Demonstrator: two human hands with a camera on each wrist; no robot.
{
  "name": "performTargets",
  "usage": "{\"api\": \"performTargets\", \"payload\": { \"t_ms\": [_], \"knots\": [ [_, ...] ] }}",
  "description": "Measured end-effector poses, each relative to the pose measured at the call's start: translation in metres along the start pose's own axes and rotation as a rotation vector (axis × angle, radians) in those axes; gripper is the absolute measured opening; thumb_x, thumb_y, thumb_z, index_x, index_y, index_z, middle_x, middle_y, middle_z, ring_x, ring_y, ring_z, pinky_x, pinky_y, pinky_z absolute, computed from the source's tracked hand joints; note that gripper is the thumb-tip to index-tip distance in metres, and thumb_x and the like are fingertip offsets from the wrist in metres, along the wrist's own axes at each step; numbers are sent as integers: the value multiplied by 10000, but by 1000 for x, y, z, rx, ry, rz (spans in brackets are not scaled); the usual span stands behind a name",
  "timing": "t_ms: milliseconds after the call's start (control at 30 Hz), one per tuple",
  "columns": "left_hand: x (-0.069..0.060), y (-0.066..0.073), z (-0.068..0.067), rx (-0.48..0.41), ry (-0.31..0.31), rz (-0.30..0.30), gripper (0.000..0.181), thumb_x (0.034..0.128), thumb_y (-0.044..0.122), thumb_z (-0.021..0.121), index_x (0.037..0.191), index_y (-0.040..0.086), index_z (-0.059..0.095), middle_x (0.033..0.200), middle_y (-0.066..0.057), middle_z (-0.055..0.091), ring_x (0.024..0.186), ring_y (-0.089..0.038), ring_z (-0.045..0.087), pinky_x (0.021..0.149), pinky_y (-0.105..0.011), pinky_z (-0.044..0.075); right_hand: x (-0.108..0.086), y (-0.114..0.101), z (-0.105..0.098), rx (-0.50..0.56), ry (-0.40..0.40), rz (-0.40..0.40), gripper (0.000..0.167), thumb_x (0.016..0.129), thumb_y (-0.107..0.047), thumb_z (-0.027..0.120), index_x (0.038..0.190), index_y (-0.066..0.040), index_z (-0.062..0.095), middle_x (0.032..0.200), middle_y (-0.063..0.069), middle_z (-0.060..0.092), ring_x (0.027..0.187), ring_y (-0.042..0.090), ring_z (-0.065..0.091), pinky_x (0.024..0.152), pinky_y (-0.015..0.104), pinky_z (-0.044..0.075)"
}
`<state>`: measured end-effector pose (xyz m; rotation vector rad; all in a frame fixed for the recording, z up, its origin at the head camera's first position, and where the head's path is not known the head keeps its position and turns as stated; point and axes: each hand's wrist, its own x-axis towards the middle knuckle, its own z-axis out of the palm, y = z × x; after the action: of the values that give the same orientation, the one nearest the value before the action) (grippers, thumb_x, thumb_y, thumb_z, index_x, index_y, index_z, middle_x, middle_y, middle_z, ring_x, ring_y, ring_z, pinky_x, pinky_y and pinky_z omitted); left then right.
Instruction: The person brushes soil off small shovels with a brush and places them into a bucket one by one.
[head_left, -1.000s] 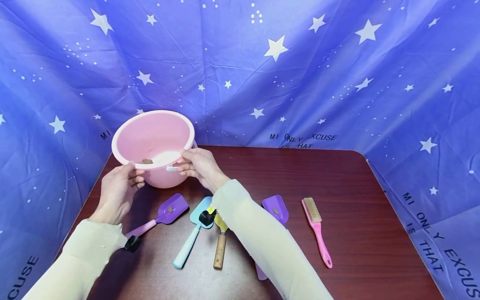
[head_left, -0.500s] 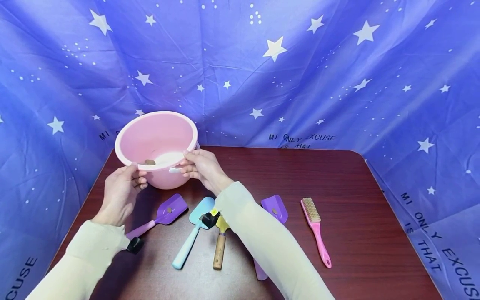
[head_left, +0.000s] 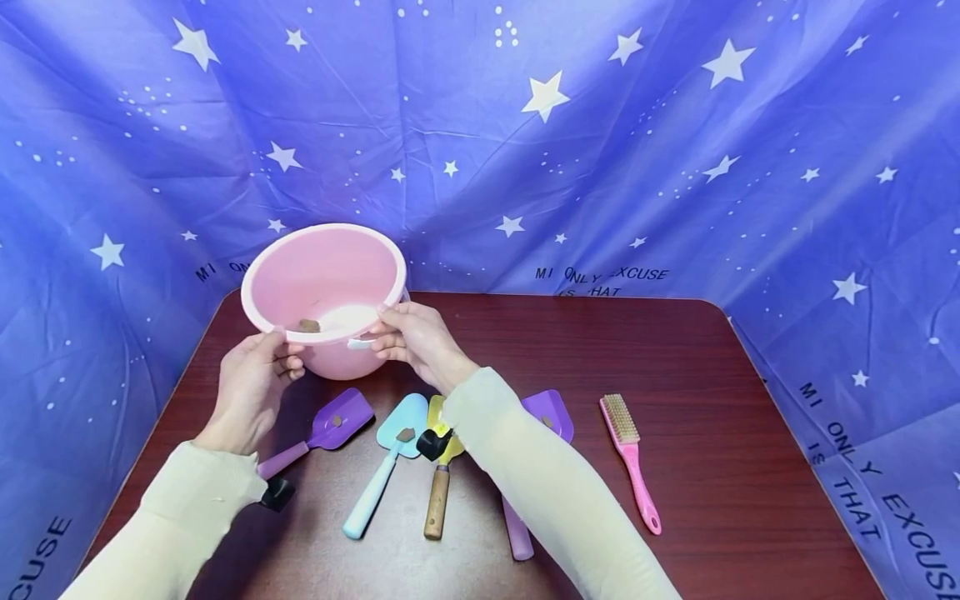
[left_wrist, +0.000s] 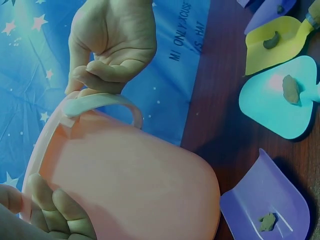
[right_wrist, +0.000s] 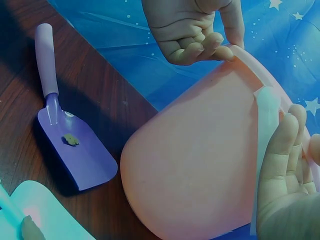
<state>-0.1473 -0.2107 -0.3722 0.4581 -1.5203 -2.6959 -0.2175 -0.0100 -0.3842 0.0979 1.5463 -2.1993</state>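
Observation:
A pink bucket (head_left: pixel 330 271) with a pale handle (left_wrist: pixel 102 102) leans toward me at the table's back left, its open top facing me. A brown lump (head_left: pixel 309 326) lies inside it. My left hand (head_left: pixel 251 379) pinches the near rim on the left between thumb and fingers. On the right part of the same rim, my right hand (head_left: pixel 423 337) pinches with its thumb on top and fingers beneath. Just in front lies a purple hand shovel (head_left: pixel 342 419) bearing a small brown piece (right_wrist: pixel 70 139). Whether the bucket's base touches the table cannot be told.
A light blue shovel (head_left: pixel 370 496) holding a brown piece, a yellow shovel with a wooden grip (head_left: pixel 437 504) and another purple shovel (head_left: pixel 551 408) lie on the dark wood table (head_left: pixel 720 450). My right forearm partly covers the last one. A pink brush (head_left: pixel 633 467) lies right. A starry blue cloth (head_left: pixel 480 150) stands behind.
Both hands and the bucket have shifted a little to the right, still tilted toward me. The brown piece on the light blue shovel now shows beside my wrist camera. The tools stay put.

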Motion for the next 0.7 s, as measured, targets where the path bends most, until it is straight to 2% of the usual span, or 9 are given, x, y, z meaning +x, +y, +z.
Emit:
{"api": "performTargets", "payload": {
  "t_ms": [367, 600, 700],
  "knots": [
    [0, -4, 6, 16, -10, -3, 150, 949, 163, 589, 851, 55, 625, 697, -26, 673, 570, -110, 561, 588, -237, 468, -2, -1, -7, 8, 22, -11, 128, 946, -144, 588, 921, -19, 591, 768, 110, 660, 545, 159, 615, 534, 248, 520],
    [0, -6, 9, 6, -17, -11, 148, 953, 161, 581, 857, 52, 608, 696, -31, 669, 566, -111, 561, 585, -237, 464, -5, -3, -11, 7, 16, -5, 251, 949, -149, 586, 1060, 75, 557, 759, 100, 663, 545, 155, 616, 551, 255, 526],
    [0, -7, 11, 0, -17, -15, 151, 955, 166, 579, 862, 48, 592, 697, -36, 668, 559, -115, 557, 582, -238, 462, -7, -4, -14, 2, 6, -5, 259, 953, -156, 581, 1073, 73, 551, 760, 90, 664, 550, 150, 618, 559, 253, 525]
  ]
}}
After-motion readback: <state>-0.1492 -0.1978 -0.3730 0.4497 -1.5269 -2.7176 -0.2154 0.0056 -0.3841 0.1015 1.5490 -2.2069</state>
